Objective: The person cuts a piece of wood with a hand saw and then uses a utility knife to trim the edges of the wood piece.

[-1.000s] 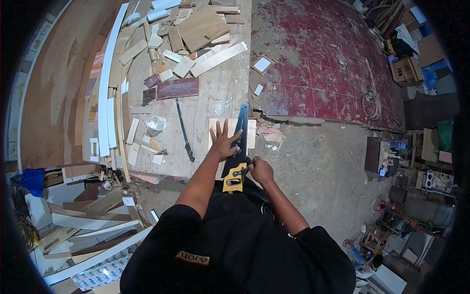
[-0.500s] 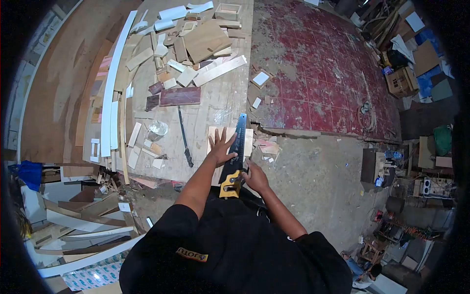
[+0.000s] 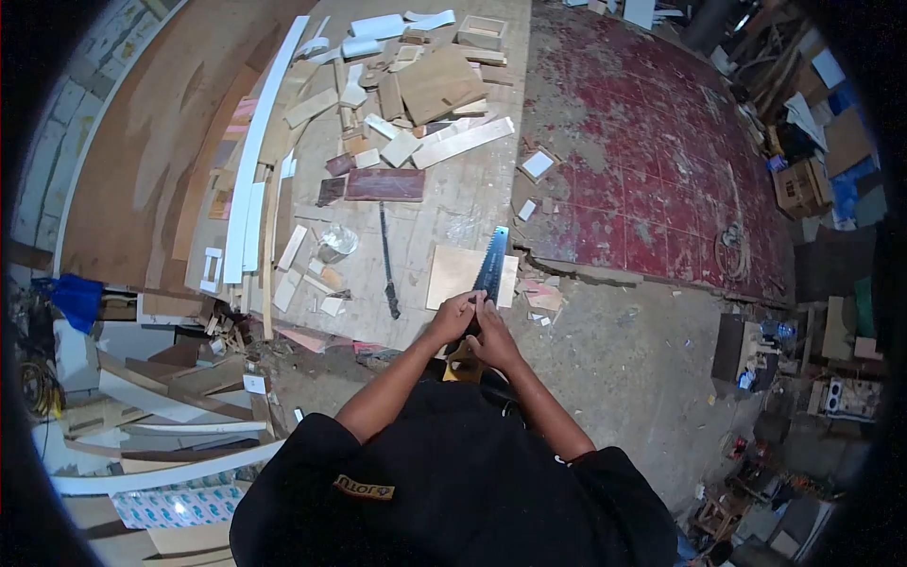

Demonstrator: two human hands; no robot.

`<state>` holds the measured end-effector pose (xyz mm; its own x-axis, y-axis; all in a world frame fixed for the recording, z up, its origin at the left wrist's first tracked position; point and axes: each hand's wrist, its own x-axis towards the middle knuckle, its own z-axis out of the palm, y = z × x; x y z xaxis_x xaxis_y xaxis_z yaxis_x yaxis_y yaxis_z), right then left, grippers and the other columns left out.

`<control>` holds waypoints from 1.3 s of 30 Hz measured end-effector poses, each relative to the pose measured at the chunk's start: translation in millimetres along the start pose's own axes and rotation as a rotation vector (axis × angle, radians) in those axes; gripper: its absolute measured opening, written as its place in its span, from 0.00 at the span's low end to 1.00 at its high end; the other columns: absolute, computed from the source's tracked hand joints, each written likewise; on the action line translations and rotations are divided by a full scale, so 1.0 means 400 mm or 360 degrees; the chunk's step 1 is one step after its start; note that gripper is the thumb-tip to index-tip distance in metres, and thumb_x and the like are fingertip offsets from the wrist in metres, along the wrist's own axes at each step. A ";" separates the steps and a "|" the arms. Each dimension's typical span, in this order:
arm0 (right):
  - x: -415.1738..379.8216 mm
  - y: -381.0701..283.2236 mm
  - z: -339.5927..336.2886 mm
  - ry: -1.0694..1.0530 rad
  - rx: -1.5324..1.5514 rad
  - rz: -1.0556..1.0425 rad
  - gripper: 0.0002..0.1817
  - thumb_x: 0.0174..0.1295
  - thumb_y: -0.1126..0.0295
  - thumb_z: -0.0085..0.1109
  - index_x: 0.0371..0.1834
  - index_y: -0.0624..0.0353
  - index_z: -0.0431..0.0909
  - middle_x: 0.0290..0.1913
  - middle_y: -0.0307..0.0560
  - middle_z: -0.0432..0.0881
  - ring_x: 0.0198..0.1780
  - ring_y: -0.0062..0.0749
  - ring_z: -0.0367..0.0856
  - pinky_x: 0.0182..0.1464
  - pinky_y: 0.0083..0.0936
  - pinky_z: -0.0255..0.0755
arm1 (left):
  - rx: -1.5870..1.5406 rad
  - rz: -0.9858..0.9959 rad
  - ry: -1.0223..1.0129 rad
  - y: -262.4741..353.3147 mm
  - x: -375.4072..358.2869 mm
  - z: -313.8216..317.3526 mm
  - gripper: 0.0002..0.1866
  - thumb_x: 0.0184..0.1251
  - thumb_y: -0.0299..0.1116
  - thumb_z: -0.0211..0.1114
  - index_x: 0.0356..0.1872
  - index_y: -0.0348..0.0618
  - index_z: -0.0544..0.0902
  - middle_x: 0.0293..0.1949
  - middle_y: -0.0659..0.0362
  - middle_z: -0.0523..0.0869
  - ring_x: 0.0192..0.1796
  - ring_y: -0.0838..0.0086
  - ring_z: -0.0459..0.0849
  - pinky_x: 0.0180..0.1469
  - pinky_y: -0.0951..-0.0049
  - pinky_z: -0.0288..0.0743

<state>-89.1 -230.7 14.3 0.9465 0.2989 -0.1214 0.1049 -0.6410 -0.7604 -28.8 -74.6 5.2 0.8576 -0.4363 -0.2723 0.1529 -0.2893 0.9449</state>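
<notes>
A handsaw with a dark toothed blade points away from me over a pale plywood piece at the workbench's near corner. Its yellow handle is close to my body, partly covered by my hands. My left hand is closed at the blade's left side, fingers bent in. Against it, from the right, my right hand is closed around the same stretch of blade. The two hands' fingertips meet over the saw. Whether something small is also between them is hidden.
Wood offcuts are heaped on the far part of the workbench. A dark reddish board, a thin dark strip and a clear plastic cup lie nearer. Long white strips run along the left. Red tiled floor spreads right.
My left hand has left its spread position on the plywood and blade, drawing back to meet my right hand, its fingers now bent. The whole view has shifted slightly, moving the bench rightward.
</notes>
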 end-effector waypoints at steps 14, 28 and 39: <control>-0.102 0.142 0.055 -0.0016 0.0310 0.0863 0.58 0.51 0.67 0.79 0.80 0.75 0.48 0.73 0.77 0.67 0.73 0.64 0.69 0.75 0.44 0.66 | 0.0353 -0.0329 0.1413 -0.340 -0.245 -0.479 0.08 0.66 0.24 0.63 0.44 0.36 0.85 0.36 0.51 0.89 0.37 0.64 0.90 0.40 0.66 0.83; -0.080 0.039 0.131 -0.0338 0.0942 0.1483 0.14 0.51 0.78 0.75 0.42 0.64 0.86 0.36 0.45 0.89 0.32 0.31 0.85 0.32 0.29 0.77 | 0.1135 -0.0801 0.1436 -0.296 -0.142 -0.864 0.18 0.61 0.36 0.72 0.51 0.44 0.84 0.47 0.47 0.91 0.51 0.50 0.89 0.55 0.54 0.83; -0.164 0.033 0.146 0.0171 0.1372 0.1428 0.08 0.69 0.76 0.56 0.47 0.63 0.82 0.35 0.46 0.86 0.34 0.34 0.87 0.37 0.30 0.81 | 0.1209 0.0538 0.0608 -0.165 -0.192 -0.619 0.13 0.63 0.30 0.67 0.48 0.41 0.84 0.43 0.50 0.86 0.49 0.52 0.85 0.54 0.52 0.79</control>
<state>-167.5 -217.5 -25.1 0.6048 -0.0889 -0.7914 -0.7857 0.0951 -0.6112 16.6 188.9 8.8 0.9228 -0.3272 0.2034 -0.3840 -0.7392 0.5533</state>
